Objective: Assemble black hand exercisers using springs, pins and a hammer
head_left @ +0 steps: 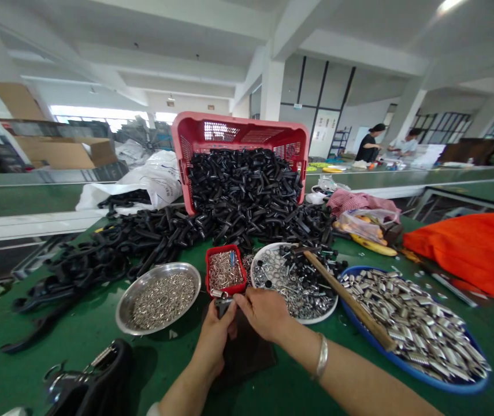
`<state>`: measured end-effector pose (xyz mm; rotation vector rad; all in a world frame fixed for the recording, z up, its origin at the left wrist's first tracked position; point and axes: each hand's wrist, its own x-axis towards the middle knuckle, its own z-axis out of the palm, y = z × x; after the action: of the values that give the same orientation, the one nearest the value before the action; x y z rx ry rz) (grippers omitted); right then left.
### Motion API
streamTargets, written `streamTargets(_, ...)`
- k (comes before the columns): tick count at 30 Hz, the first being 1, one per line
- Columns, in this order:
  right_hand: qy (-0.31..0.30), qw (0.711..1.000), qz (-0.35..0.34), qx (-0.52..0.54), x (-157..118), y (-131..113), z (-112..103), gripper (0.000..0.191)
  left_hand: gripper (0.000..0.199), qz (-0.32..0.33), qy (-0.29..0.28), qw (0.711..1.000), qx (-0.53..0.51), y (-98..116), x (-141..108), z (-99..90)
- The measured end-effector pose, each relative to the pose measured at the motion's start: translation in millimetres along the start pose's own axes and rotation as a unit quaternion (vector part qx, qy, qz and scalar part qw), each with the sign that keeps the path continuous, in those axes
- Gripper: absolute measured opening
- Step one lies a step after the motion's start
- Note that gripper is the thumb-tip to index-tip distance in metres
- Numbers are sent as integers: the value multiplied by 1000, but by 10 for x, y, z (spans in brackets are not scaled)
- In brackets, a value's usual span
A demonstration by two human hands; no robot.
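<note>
1. A smooth green tabletop [151, 364] spans the near scene.
2. Far centre, a pinkish-red latticed plastic crate [242, 122] lies with its mouth facing near, spilling glossy black curved parts [247, 179].
3. Near right, a blue plastic basin [459, 388] holds ribbed silver springs [407, 323].
4. Near centre, the right hand [266, 309] pinches the right end of a small grey metallic-looking piece [224, 304].
5. The left hand [214, 341] grips that piece from the near left.
6. The piece, partly finger-hidden, has its long axis roughly left to right.
7. A shiny silver coil spring [217, 293] lies along its far edge.
</note>
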<state>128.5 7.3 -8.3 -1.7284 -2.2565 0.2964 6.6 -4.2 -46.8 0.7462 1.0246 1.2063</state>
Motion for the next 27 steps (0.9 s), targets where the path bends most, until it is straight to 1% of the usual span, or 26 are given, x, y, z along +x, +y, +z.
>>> streamTargets(1, 28, 999, -20, -37, 2, -15, -6, 63, 45, -21, 0, 1000, -21, 4, -6, 0)
streamTargets(2, 40, 997, -38, -57, 7, -28, -10, 60, 44, -37, -2, 999, -38, 7, -14, 1)
streamTargets(3, 33, 997, -52, -55, 18, -37, -13, 59, 43, -48, -4, 998, -48, 6, -21, 3)
streamTargets(4, 11, 998, -58, -37, 33, -43, -15, 60, 43, -52, -4, 997, -52, 5, -28, 5)
streamTargets(6, -37, 999, -31, -2, 71, -44, -21, 69, 42, -51, 4, 997, -56, 2, -33, 10)
streamTargets(7, -44, 999, -14, 1, 87, -41, -25, 71, 41, -48, 7, 997, -62, 3, -30, 11)
streamTargets(8, -37, 999, -8, -7, 98, -36, -30, 71, 41, -50, 9, 996, -69, 8, -25, 10)
streamTargets(9, -20, 999, -21, -24, 102, -30, -34, 67, 40, -59, 6, 995, -78, 15, -19, 8)
streamTargets(11, 21, 996, -68, -53, 93, -14, -36, 57, 40, -80, -5, 993, -89, 31, -9, 1)
streamTargets(12, 17, 995, -87, -49, 82, -4, -34, 55, 40, -88, -8, 992, -85, 37, -7, -1)
streamTargets(13, -7, 995, -90, -36, 68, 7, -30, 56, 39, -94, -9, 993, -74, 40, -7, -3)
streamTargets(15, -63, 997, -53, -12, 35, 28, -21, 67, 39, -108, -11, 993, -46, 35, -13, -3)
streamTargets(16, -68, 997, -38, -7, 17, 38, -19, 70, 38, -116, -11, 992, -41, 30, -16, -3)
streamTargets(17, -57, 997, -40, -11, -1, 46, -18, 69, 38, -123, -13, 991, -43, 25, -19, -3)
streamTargets(19, -10, 998, -60, -33, -35, 58, -22, 60, 39, -134, -18, 989, -53, 21, -26, -3)
streamTargets(20, -2, 997, -63, -36, -48, 62, -25, 57, 39, -134, -19, 989, -53, 22, -30, -3)
streamTargets(21, -15, 998, -60, -31, -59, 65, -28, 56, 39, -132, -20, 990, -47, 25, -35, -2)
streamTargets(23, -67, 997, -25, -11, -80, 64, -30, 62, 40, -136, -23, 990, -28, 35, -45, 3)
streamTargets(24, -73, 997, -10, -5, -93, 59, -28, 65, 40, -139, -24, 990, -26, 41, -48, 6)
streamTargets(25, -59, 998, -10, -7, -109, 51, -22, 64, 39, -142, -27, 989, -33, 47, -50, 7)
streamTargets(27, 4, 999, -22, -33, -145, 29, -3, 53, 37, -152, -36, 986, -57, 61, -46, 5)
